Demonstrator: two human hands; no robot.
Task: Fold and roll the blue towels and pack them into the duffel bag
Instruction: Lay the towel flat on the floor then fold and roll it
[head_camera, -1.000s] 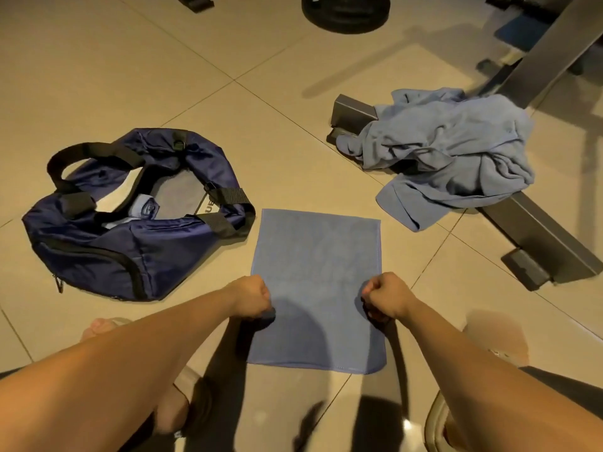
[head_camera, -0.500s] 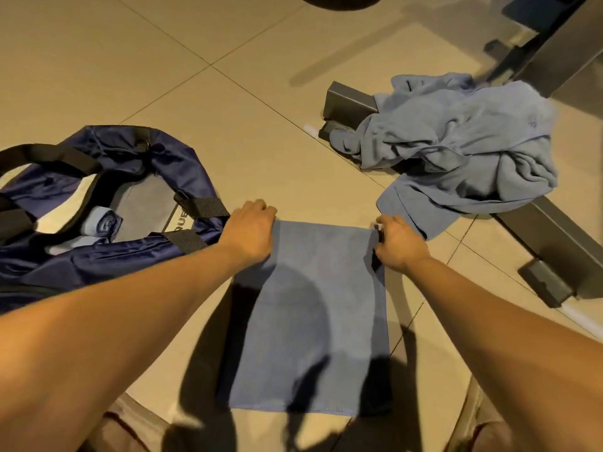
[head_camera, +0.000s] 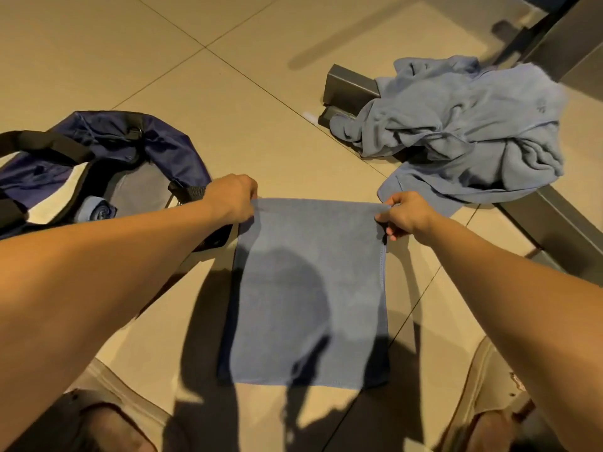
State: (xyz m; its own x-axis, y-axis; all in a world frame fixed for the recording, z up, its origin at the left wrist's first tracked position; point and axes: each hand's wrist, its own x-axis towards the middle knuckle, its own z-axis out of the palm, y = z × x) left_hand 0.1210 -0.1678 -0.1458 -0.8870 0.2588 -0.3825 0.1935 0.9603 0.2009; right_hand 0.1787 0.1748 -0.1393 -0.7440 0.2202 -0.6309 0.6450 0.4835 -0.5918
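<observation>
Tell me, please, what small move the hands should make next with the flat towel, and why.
Probably turn the far edge over toward the body to start the roll: the left hand and right hand each pinch a far corner of the flat towel on the floor, and one rolled towel already sits in the duffel bag.

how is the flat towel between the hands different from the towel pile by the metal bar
The flat towel lies spread as a smooth rectangle on the tiles; the towel pile is a crumpled heap. The left hand and right hand grip the flat towel at its far corners; nothing touches the towel pile. The towel pile drapes over a metal bar; the flat towel does not. Both are blue.
</observation>
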